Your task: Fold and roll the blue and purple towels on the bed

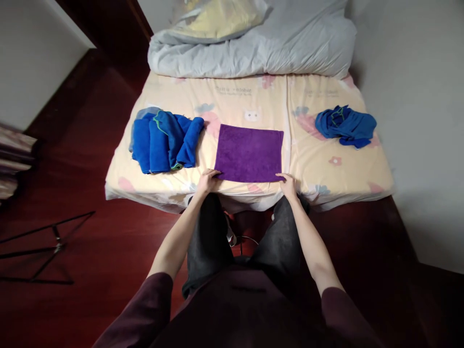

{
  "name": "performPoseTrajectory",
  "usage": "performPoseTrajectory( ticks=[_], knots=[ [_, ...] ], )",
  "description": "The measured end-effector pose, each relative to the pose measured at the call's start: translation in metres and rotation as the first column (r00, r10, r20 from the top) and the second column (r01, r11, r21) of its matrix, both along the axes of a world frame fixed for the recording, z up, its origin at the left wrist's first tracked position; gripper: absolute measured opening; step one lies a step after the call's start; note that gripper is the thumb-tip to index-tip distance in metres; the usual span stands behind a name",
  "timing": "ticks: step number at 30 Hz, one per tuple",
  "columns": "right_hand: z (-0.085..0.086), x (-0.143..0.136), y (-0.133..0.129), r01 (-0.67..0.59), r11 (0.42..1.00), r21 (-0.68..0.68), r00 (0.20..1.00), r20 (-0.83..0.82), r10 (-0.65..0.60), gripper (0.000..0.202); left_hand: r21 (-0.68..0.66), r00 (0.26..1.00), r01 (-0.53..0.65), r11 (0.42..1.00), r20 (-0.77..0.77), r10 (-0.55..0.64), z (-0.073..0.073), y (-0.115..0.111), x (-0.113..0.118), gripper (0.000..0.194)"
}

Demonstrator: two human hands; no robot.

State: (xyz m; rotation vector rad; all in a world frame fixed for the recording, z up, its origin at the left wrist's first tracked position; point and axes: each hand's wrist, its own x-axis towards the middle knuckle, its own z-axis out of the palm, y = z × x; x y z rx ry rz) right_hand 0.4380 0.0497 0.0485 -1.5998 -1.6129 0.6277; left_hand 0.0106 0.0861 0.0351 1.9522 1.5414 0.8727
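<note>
A purple towel [250, 152] lies flat as a rectangle on the bed, in front of me. My left hand [208, 181] pinches its near left corner, and my right hand [287, 184] pinches the near right corner. Both hands rest close to the bed's front edge. To the left of the towel is a pile of blue rolled or folded towels [159, 145], one with a green edge. A crumpled blue towel [346, 124] with green trim lies farther off on the right.
The bed [250, 106] has a pale flowered sheet. A grey-white quilt [290, 48] lies bunched along its far side, with a yellow item in clear plastic [228, 19] on top. Black tripod legs [54, 249] stand on the dark red floor at left. A wall borders the right.
</note>
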Motion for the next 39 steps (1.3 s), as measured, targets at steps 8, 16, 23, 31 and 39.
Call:
performPoseTrajectory(
  ticks=[8,16,23,31,39],
  knots=[
    [0.006,0.011,-0.023,-0.087,0.995,-0.05,0.987,-0.143,0.079,0.036,-0.1,0.993,-0.047,0.994,0.103,0.057,0.011,-0.039,-0.017,0.027],
    [-0.001,-0.004,0.003,0.105,0.987,-0.118,0.931,-0.337,-0.139,0.029,-0.207,0.896,-0.244,0.947,0.325,0.302,0.007,-0.015,0.006,0.02],
    [-0.008,0.005,-0.004,0.153,0.973,-0.173,0.925,-0.321,-0.203,0.054,-0.163,0.889,-0.325,0.932,0.283,0.359,0.002,-0.017,0.002,0.025],
    [-0.012,-0.006,0.002,0.279,0.941,-0.189,0.891,-0.314,-0.328,0.03,-0.155,0.84,-0.408,0.9,0.322,0.436,0.0,-0.024,0.005,0.03],
    [-0.024,-0.002,-0.005,0.285,0.953,-0.099,0.91,-0.285,-0.302,0.037,-0.142,0.864,-0.419,0.897,0.241,0.442,-0.008,-0.027,0.004,0.032]
  ],
)
